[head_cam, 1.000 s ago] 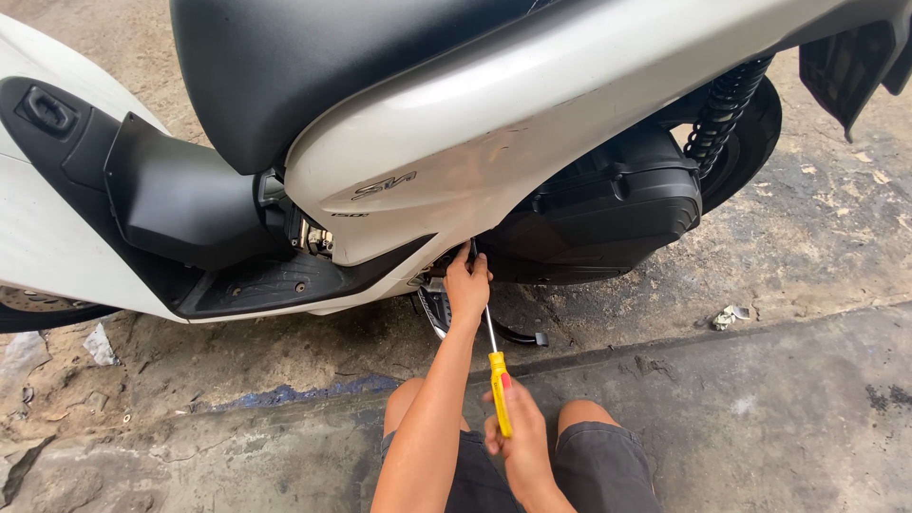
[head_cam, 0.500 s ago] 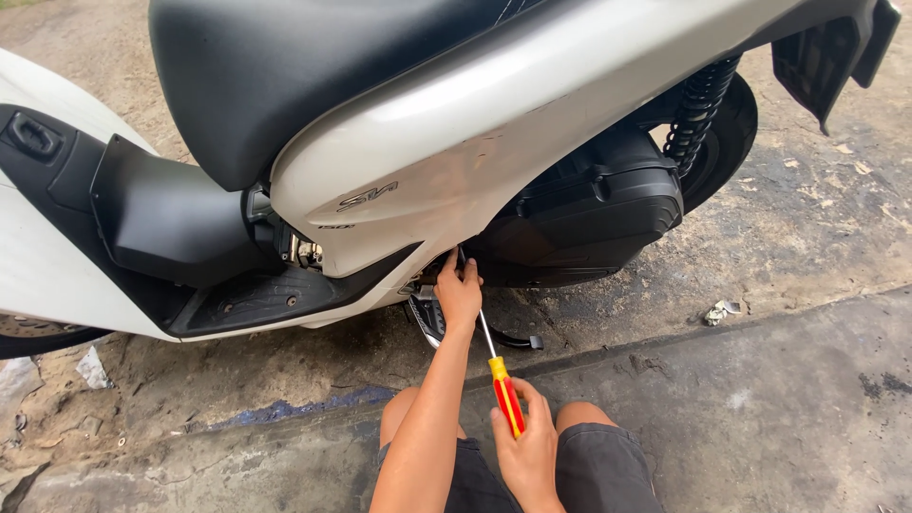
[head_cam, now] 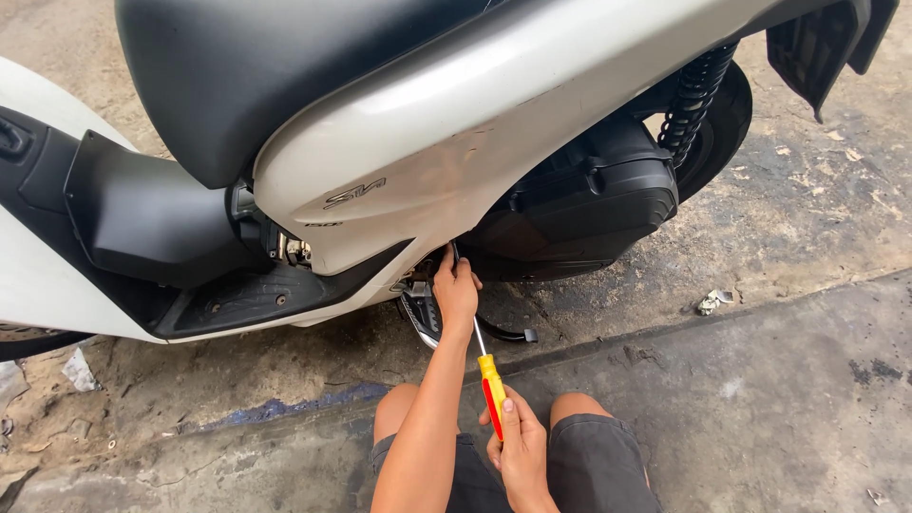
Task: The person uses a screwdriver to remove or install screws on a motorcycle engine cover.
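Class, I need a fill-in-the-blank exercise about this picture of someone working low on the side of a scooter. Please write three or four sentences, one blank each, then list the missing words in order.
1. The right hand grips a screwdriver whose handle is red and ______.
2. The left hand reaches under the scooter's ______ side panel.
3. The scooter's seat is coloured ______.
4. The person is wearing dark ______, with both knees bare.

Missing words: yellow; white; black; shorts

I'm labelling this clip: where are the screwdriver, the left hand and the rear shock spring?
screwdriver (head_cam: 492, 391), head view, yellow-and-red handle.
left hand (head_cam: 456, 290), head view, back of the hand.
rear shock spring (head_cam: 692, 100), head view, middle of the black coil.
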